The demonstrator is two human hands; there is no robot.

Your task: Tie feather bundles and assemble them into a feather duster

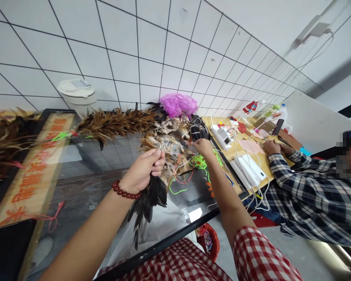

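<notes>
My left hand (144, 166) is closed in a pinch around the upper ends of a bunch of black feathers (156, 193), which hangs below it over the glass tabletop. A red bead bracelet (125, 191) circles that wrist. My right hand (202, 146) is at the right side of a heap of brown and cream feathers (175, 130), its fingers closed and partly hidden; what they pinch does not show. Just beyond it lies a dark bundle (199, 127) with pale strands. Bright green string (200, 162) and thin red string (183, 177) lie beside the heap.
A brown feather garland (117, 123) runs left along the glass. Behind stand a white lidded bin (77, 93) and a pink plastic bag (179, 104). Rightward are a power strip (221, 136), a white box-shaped device (247, 171), cables and a seated person in plaid (312, 187). A red basket (212, 242) is below.
</notes>
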